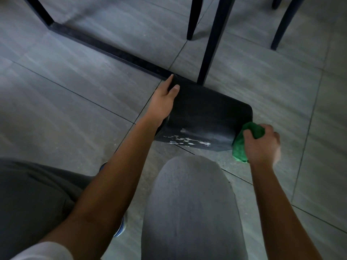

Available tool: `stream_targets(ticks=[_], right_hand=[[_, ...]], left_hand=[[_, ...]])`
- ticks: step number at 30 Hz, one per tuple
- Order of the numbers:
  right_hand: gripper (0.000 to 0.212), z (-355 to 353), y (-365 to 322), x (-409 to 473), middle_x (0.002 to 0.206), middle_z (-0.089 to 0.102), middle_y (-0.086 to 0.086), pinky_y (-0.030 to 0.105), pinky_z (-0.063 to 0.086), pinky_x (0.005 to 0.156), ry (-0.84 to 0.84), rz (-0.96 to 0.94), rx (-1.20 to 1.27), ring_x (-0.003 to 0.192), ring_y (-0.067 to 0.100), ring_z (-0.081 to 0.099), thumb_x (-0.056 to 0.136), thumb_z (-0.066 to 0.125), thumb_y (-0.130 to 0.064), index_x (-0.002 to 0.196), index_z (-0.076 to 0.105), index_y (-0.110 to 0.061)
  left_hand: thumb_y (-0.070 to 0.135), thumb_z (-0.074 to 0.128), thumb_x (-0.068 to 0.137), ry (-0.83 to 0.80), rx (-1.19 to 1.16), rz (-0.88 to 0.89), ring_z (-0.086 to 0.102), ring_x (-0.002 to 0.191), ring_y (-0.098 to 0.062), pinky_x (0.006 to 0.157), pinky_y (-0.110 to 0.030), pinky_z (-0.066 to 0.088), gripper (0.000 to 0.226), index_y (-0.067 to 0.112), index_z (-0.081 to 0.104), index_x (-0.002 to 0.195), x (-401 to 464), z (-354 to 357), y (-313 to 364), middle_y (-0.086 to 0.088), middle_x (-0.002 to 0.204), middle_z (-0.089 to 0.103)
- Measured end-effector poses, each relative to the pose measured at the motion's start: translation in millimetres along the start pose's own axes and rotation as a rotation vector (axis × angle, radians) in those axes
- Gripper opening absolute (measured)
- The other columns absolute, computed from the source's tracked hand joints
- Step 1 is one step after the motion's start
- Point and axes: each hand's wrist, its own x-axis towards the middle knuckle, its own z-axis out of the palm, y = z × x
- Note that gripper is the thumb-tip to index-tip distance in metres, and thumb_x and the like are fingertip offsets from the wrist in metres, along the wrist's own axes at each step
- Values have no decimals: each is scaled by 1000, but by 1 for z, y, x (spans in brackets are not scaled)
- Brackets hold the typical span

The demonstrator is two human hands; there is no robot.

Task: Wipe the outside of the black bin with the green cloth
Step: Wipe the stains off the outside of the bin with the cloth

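The black bin (204, 113) lies tipped on the grey tiled floor, its flat dark side facing up, with whitish smears and wet spots near its lower edge. My left hand (163, 100) grips the bin's upper left corner, fingers wrapped over the edge. The green cloth (242, 145) is bunched in my right hand (262, 143) and pressed against the bin's lower right corner and side.
A black table frame bar (105, 45) runs diagonally across the floor just behind the bin, with an upright leg (212, 47) touching its far edge. Chair legs (193, 19) stand further back. My knee in grey trousers (191, 203) is right below the bin.
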Motion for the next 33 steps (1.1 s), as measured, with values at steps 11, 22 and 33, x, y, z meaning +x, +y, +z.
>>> stream_targets(ticks=[11, 22, 33], right_hand=[[41, 14, -34, 14, 102, 68, -2, 25, 49, 72, -91, 126, 761, 90, 11, 65, 89, 67, -36, 122, 64, -11], [43, 30, -25, 6, 94, 63, -7, 32, 51, 78, 112, 173, 561, 89, 17, 63, 92, 62, -42, 126, 58, -16], [40, 26, -14, -17, 98, 60, -22, 6, 48, 69, 186, 79, 629, 86, -6, 60, 95, 63, -30, 133, 56, -19]], left_hand=[[3, 53, 97, -323, -147, 11, 59, 127, -27, 110, -53, 45, 71, 35, 30, 157, -16, -4, -7, -2, 141, 59], [31, 68, 93, -475, 677, 135, 61, 113, -22, 98, -39, 47, 98, 33, -4, 160, -12, -21, 10, -6, 134, 59], [23, 59, 99, -467, 736, 280, 57, 89, 6, 90, -32, 50, 21, 43, 51, 103, -19, -36, 0, 24, 94, 58]])
